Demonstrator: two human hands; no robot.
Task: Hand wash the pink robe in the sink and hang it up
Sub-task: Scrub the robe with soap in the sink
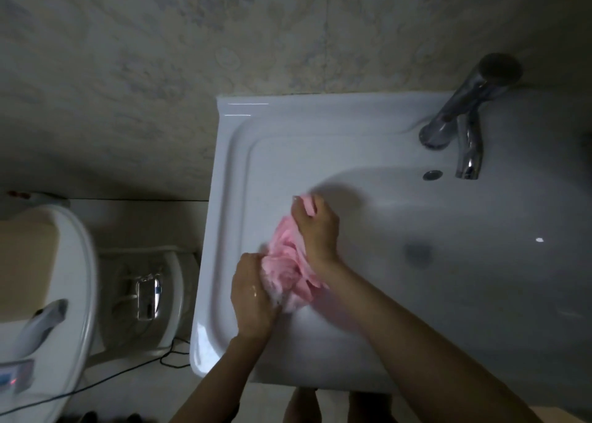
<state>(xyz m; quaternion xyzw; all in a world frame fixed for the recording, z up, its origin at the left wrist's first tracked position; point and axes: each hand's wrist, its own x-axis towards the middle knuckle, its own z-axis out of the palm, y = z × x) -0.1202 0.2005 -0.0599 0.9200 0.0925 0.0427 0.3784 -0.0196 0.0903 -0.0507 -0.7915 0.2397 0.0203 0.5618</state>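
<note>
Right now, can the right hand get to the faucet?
Probably yes. Nothing shows in the sink between the right hand and the faucet at the back rim. That hand grips the pink robe along with the left hand, though, so it would need to let go first.

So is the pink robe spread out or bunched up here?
Bunched up: the pink robe is a crumpled wad at the sink's left side, held between left hand and right hand.
</note>
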